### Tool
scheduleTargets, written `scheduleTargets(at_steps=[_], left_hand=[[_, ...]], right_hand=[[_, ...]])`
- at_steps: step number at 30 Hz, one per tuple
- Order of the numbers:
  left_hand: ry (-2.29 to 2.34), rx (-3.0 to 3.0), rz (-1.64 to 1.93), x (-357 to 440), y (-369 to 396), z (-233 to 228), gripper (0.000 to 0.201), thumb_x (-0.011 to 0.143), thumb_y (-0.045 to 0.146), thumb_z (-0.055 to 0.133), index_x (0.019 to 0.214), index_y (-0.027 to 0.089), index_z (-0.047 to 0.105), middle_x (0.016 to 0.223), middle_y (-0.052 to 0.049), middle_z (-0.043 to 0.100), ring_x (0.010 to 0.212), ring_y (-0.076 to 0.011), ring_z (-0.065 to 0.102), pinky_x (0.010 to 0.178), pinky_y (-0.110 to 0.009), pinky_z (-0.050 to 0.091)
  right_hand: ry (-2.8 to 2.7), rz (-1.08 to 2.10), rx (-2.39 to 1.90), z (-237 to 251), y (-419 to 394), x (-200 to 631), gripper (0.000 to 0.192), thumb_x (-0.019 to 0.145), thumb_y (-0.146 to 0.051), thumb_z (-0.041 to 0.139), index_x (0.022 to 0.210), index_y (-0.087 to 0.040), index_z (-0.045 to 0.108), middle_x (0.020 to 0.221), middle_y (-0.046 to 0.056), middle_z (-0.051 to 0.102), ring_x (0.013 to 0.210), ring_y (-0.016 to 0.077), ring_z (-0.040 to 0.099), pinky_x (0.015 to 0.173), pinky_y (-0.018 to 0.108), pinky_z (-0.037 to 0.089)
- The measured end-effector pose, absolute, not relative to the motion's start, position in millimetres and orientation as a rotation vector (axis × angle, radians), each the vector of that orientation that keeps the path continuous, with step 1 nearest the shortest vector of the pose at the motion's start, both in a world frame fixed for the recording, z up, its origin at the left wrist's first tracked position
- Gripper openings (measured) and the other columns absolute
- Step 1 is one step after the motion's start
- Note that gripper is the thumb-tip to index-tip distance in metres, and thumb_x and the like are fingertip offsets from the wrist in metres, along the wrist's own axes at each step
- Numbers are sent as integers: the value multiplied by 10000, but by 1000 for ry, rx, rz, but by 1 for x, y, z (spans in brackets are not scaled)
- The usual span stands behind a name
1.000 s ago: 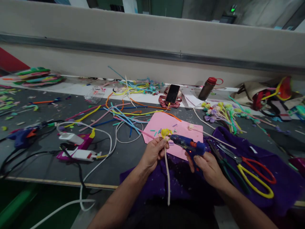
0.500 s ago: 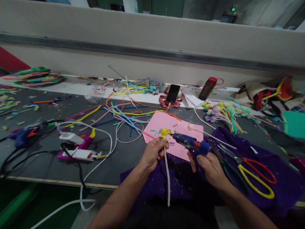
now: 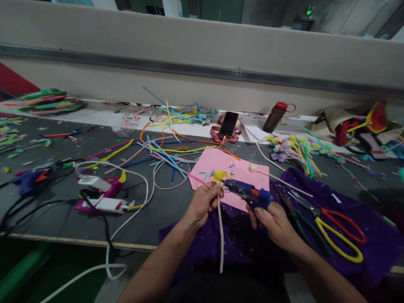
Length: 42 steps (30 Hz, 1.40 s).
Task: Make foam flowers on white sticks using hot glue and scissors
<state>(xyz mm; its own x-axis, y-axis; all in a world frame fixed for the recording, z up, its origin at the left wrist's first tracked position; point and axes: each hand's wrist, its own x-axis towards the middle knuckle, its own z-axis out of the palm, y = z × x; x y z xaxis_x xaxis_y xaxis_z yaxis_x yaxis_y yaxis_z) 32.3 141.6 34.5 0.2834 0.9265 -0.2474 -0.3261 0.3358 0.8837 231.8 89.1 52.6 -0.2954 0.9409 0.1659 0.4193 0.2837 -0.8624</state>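
Observation:
Between the thumb and fingers of my left hand (image 3: 206, 200) is pinched a pipe-cleaner flower, its yellow head (image 3: 220, 175) up and its white stem (image 3: 221, 240) hanging down. My right hand (image 3: 274, 221) is wrapped round the handle of a blue glue gun (image 3: 248, 191) with a small red light on. The gun's nozzle points left at the base of the flower head; whether it touches is too small to tell. Beneath both lies a pink foam sheet (image 3: 243, 162) with short cut pieces on it and a white stem with a pale bud (image 3: 254, 168).
Pliers (image 3: 304, 223) and red-and-yellow-handled scissors (image 3: 339, 231) lie on a purple cloth (image 3: 378, 240) at right. Loose pipe cleaners (image 3: 167, 155), a phone (image 3: 229, 124) and a bottle (image 3: 275, 118) are behind. At left are a power strip (image 3: 110, 189), cables and a second glue gun (image 3: 28, 182).
My right hand has brought the glue gun left and slightly down, its nozzle closer to the flower's base. The left hand has hardly moved. A green shape at the far right has mostly left view.

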Motion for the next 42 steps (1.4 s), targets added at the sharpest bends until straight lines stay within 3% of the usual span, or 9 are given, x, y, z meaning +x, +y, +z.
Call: scheduleTargets(at_steps=[15, 19, 23, 26, 31, 35, 42], left_hand=[[903, 833, 988, 32, 142, 32, 339, 707, 454, 616, 632, 135, 530, 418, 66, 397, 330, -12, 270, 338, -159, 134], [878, 797, 972, 31, 143, 30, 325, 734, 440, 593, 637, 135, 536, 376, 76, 357, 317, -12, 247, 336, -156, 127], [826, 718, 939, 29, 144, 28, 309, 746, 406, 589, 631, 125, 535, 431, 65, 396, 320, 1, 240, 325, -152, 121], [791, 674, 888, 29, 144, 30, 284, 733, 371, 610, 639, 113, 539, 535, 39, 469, 332, 14, 256, 313, -149, 116], [726, 650, 762, 33, 140, 34, 265, 716, 347, 628, 631, 121, 518, 543, 38, 462, 335, 11, 249, 305, -147, 112], [717, 710, 682, 36, 137, 34, 282, 729, 369, 615, 635, 120, 522, 504, 43, 434, 333, 4, 239, 309, -151, 105], [703, 760, 678, 36, 136, 33, 304, 725, 387, 617, 633, 106, 544, 491, 43, 442, 333, 5, 243, 317, -148, 112]], right_hand=[[-1813, 985, -1198, 54, 87, 231, 414, 885, -377, 343, 574, -167, 519, 556, 15, 546, 539, 131, 502, 545, 254, 374], [-1766, 917, -1184, 55, 86, 244, 388, 885, -383, 315, 648, -171, 538, 552, 17, 542, 557, 148, 515, 582, 276, 397], [-2017, 664, -1353, 46, 87, 271, 186, 810, -344, 495, 860, -175, 556, 709, 18, 577, 616, 148, 526, 568, 260, 403], [-2341, 483, -1394, 39, 87, 288, 260, 749, -347, 590, 943, -174, 575, 849, 59, 602, 725, 181, 559, 647, 296, 437], [-2471, 286, -1331, 49, 86, 289, 305, 762, -380, 601, 1011, -205, 611, 1047, 107, 597, 885, 228, 581, 721, 339, 461], [-2249, 383, -1167, 68, 98, 262, 170, 841, -212, 510, 987, -202, 597, 893, 67, 640, 812, 160, 598, 685, 274, 467], [-2213, 467, -934, 73, 130, 217, 127, 845, -192, 515, 948, -168, 585, 814, 59, 645, 709, 127, 589, 608, 238, 458]])
